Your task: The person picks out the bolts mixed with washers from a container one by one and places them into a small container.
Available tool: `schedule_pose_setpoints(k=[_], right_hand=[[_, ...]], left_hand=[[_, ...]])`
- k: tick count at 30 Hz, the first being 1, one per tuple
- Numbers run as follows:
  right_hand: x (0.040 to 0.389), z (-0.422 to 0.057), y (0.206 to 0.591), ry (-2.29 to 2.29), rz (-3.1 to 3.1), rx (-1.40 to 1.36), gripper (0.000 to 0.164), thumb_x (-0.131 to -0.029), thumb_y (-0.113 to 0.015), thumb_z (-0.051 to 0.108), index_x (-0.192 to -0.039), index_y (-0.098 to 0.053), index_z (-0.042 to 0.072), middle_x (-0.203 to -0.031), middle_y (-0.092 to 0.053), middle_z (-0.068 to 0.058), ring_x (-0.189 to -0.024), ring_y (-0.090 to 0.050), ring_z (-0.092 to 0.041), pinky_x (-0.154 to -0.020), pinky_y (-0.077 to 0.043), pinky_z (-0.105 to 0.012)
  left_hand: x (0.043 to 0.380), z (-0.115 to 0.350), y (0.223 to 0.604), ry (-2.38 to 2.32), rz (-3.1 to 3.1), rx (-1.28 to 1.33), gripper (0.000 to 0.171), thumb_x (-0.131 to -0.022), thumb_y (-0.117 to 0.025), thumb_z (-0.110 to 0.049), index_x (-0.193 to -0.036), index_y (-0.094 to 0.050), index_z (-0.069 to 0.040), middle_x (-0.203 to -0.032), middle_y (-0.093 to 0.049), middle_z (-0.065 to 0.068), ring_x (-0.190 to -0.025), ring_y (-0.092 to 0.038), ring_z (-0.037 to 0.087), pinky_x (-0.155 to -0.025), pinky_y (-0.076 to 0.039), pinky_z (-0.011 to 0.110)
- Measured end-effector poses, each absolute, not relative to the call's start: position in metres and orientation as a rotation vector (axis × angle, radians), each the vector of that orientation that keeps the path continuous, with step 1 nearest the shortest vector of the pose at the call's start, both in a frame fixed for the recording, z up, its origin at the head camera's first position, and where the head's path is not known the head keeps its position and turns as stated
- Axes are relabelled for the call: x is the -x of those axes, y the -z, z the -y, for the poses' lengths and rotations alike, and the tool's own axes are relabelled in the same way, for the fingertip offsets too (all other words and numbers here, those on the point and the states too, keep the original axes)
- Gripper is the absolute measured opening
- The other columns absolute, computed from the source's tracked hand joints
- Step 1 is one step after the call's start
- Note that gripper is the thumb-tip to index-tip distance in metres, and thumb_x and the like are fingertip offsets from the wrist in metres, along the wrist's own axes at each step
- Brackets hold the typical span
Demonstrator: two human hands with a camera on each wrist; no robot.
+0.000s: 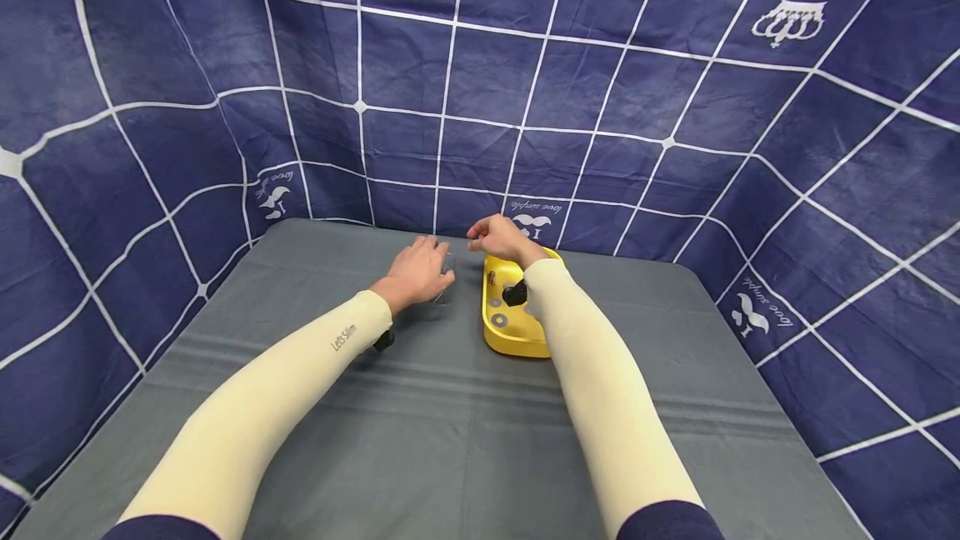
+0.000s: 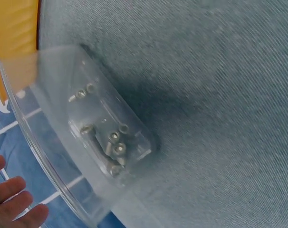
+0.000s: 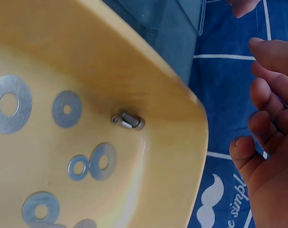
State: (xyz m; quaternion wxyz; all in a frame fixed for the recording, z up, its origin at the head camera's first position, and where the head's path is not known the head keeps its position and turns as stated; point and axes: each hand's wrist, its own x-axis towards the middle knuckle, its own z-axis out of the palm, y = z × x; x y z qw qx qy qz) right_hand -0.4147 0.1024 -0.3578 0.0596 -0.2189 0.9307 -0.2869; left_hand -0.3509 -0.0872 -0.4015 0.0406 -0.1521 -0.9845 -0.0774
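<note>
My left hand (image 1: 418, 272) hovers over a clear plastic box, its fingers spread and the thumb held apart. In the left wrist view the clear box (image 2: 53, 156) has several small metal screws (image 2: 118, 148) inside, and the fingertips (image 2: 13, 187) are beside its rim. My right hand (image 1: 504, 238) is above the far left corner of a yellow tray (image 1: 517, 348), fingers loosely bent with no object visible in them. Inside the tray the right wrist view shows several flat washers (image 3: 66, 109) and a small cluster of metal screws (image 3: 129, 120) near the wall.
The box and the yellow tray stand side by side on a grey cloth-covered table (image 1: 435, 440). A blue curtain with white grid lines (image 1: 487, 65) hangs behind and at both sides. Cream sleeves (image 1: 600, 382) cover both forearms, the right one crossing over the tray's right side.
</note>
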Motion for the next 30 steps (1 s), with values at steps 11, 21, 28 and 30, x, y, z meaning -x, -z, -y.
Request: schedule_pose_setpoints(k=[11, 21, 28, 30], right_hand=[[0.407, -0.121, 0.372, 0.872, -2.834, 0.628, 0.030, -0.092, -0.069, 0.020, -0.119, -0.072, 0.007, -0.108, -0.068, -0.009, -0.094, -0.058, -0.020, -0.083, -0.046, -0.030], [0.403, -0.141, 0.373, 0.949, -2.829, 0.550, 0.033, -0.094, -0.069, 0.020, -0.123, -0.070, 0.004, -0.116, -0.066, -0.012, -0.103, -0.057, -0.025, -0.094, -0.047, -0.040], [0.406, -0.156, 0.375, 0.963, -2.882, 0.523, 0.032, -0.091, -0.072, 0.020, -0.120, -0.072, 0.005, -0.107, -0.066, -0.009, -0.096, -0.055, -0.023, -0.086, -0.046, -0.034], [0.406, -0.159, 0.377, 0.961, -2.893, 0.524, 0.031, -0.090, -0.072, 0.019, -0.118, -0.073, 0.005, -0.101, -0.065, -0.009, -0.091, -0.054, -0.022, -0.081, -0.044, -0.031]], left_hand=[[0.346, 0.067, 0.411, 0.267, 2.990, 0.515, 0.063, -0.098, -0.057, -0.038, -0.149, -0.045, -0.005, -0.148, -0.045, 0.018, -0.139, -0.042, 0.033, -0.108, -0.044, 0.052], [0.347, 0.044, 0.412, 0.355, 2.952, 0.571, 0.063, -0.098, -0.054, -0.039, -0.149, -0.044, -0.004, -0.145, -0.047, 0.019, -0.137, -0.043, 0.034, -0.107, -0.045, 0.052], [0.352, 0.030, 0.410, 0.352, 2.929, 0.604, 0.063, -0.098, -0.053, -0.042, -0.146, -0.045, -0.003, -0.136, -0.051, 0.018, -0.130, -0.048, 0.033, -0.106, -0.046, 0.050], [0.352, 0.027, 0.411, 0.344, 2.931, 0.609, 0.061, -0.098, -0.052, -0.042, -0.145, -0.046, -0.002, -0.132, -0.052, 0.017, -0.126, -0.049, 0.033, -0.104, -0.047, 0.050]])
